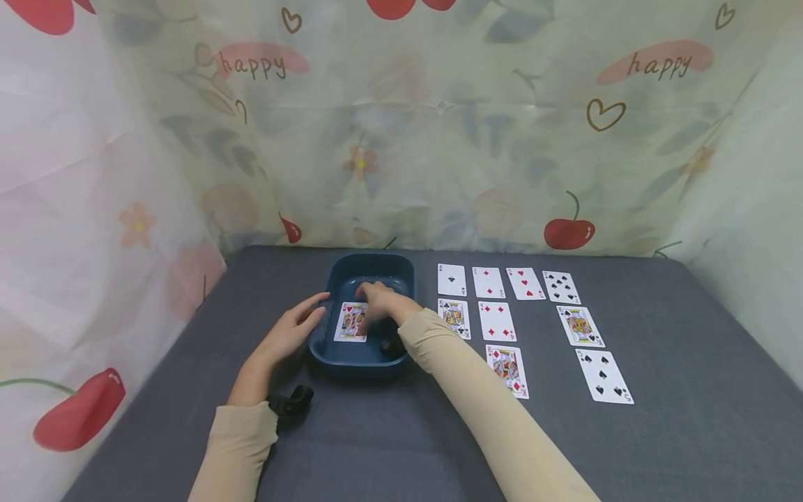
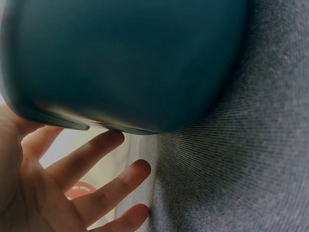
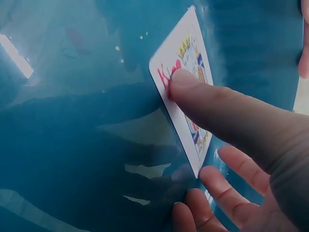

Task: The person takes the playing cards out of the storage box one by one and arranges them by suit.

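Note:
A king of hearts playing card (image 1: 350, 323) is inside the dark blue tub (image 1: 360, 361), its face showing. My right hand (image 1: 384, 305) reaches into the tub and pinches the card at its edge. In the right wrist view, the thumb lies on the face of the card (image 3: 159, 72), by the red K, and the other fingers (image 3: 222, 186) curl in near its lower corner. Outside the tub on the left is my left hand (image 1: 290, 335). The left wrist view shows its fingers (image 2: 113, 195) spread, one fingertip touching the tub's outer wall (image 2: 125, 63).
Face-up cards lie in columns right of the tub, among them an ace of clubs (image 1: 452, 279), a four of diamonds (image 1: 498, 321), a king of diamonds (image 1: 509, 371) and a five of spades (image 1: 605, 376). A grey cloth (image 1: 376, 446) covers the table; printed curtains (image 1: 439, 139) surround it.

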Available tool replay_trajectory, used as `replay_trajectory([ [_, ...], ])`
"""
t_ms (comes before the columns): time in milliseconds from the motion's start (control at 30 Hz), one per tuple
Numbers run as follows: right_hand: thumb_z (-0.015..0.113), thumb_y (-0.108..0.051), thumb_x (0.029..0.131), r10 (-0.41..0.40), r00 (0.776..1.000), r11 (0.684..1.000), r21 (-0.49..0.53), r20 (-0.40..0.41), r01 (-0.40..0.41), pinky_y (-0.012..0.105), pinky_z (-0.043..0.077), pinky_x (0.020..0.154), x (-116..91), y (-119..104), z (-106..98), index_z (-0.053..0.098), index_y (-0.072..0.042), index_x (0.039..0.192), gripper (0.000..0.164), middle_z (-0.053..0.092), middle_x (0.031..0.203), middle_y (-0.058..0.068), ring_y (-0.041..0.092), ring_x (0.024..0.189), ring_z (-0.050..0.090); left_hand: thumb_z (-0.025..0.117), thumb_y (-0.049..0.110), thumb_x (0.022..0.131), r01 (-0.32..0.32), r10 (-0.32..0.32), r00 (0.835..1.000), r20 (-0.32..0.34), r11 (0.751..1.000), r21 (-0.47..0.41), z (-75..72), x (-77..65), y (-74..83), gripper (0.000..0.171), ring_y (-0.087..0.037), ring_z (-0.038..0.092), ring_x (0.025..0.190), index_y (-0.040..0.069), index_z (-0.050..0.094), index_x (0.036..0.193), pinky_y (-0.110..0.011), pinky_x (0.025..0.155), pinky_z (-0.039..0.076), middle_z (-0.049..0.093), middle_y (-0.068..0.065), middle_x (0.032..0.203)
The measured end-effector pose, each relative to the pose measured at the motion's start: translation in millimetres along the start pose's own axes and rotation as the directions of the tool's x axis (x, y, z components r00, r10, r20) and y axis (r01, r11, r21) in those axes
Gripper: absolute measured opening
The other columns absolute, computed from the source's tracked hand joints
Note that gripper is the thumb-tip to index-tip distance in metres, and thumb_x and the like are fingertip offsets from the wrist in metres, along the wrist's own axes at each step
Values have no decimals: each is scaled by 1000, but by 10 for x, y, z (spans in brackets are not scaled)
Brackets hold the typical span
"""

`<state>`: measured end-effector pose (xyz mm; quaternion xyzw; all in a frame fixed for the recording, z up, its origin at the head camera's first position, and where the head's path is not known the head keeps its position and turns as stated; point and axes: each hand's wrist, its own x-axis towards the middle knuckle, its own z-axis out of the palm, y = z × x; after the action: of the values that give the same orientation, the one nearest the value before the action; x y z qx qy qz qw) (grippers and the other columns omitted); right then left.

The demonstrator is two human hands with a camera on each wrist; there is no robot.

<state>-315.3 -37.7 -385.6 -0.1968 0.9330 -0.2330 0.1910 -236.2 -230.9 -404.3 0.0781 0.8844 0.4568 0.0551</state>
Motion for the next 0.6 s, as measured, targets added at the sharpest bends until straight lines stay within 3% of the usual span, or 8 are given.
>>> replay_trajectory([
  [267,82,-16,68,-17,1000,1000,14,2,17,33,44,91,16,27,17,51,-8,116,58,56,114,13,23,99,52,39,41,99,20,-19,1000,-7,1000,15,5,6,7,51,-37,37,136,21,32,146,-55,109,31,31,-17,151],
  [500,81,-10,68,-56,998,994,94,-6,56,22,40,70,53,41,16,50,-6,107,49,52,92,6,16,81,49,39,38,100,14,-14,1000,-13,1000,23,12,12,0,50,-37,39,134,20,32,146,-55,108,33,33,-18,150],
  [600,81,-10,68,-75,997,991,113,-3,75,23,42,70,55,44,10,50,-5,109,52,54,94,8,18,83,51,39,37,100,22,-21,1000,-14,999,24,12,11,3,49,-37,38,134,20,32,146,-55,108,32,32,-17,150],
])
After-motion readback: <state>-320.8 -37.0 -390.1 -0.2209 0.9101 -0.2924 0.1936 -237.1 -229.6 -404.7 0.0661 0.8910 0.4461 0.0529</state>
